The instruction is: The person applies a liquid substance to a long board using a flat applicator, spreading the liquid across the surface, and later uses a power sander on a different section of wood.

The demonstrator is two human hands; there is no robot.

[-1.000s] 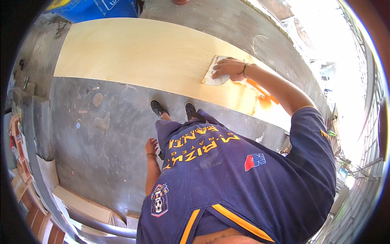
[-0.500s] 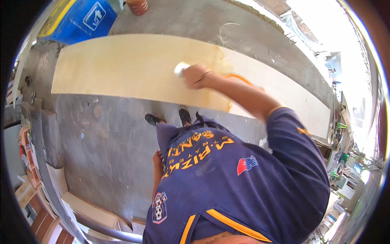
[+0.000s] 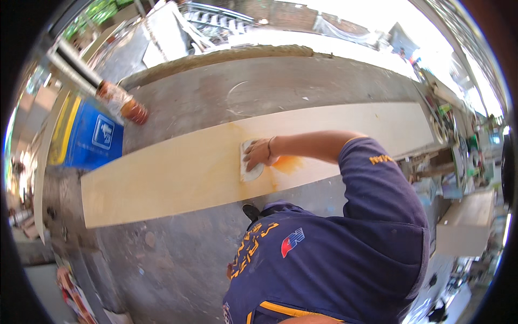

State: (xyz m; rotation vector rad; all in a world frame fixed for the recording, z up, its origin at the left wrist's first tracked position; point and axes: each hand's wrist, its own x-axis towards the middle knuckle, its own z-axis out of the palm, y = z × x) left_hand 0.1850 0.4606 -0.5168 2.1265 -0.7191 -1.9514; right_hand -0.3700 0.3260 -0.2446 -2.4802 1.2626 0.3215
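My right hand (image 3: 260, 153) is pressed over a white flat pad (image 3: 251, 173), its fingers gripping the pad against a long pale board (image 3: 162, 173). I cannot make out exactly what the pad is. Under my right wrist and forearm, a wet orange-yellow patch (image 3: 288, 164) lies on the board. Yellowish streaks run across the surface around the pad, and the board's left part is tinted yellower than its right end. Only a sliver of my left hand (image 3: 230, 271) shows beside my dark blue shirt; its fingers are hidden.
The board lies across a grey concrete floor (image 3: 162, 259). Past its left end stands a blue bin (image 3: 100, 135) with a yellow edge, beside a reddish-brown post (image 3: 132, 110). One dark shoe (image 3: 250, 211) is at the board's near edge. A pale box (image 3: 467, 224) and clutter stand at the right.
My right hand has come down with the white pad onto the board near the orange patch. My view has turned and tilted up, so more of the background shows.
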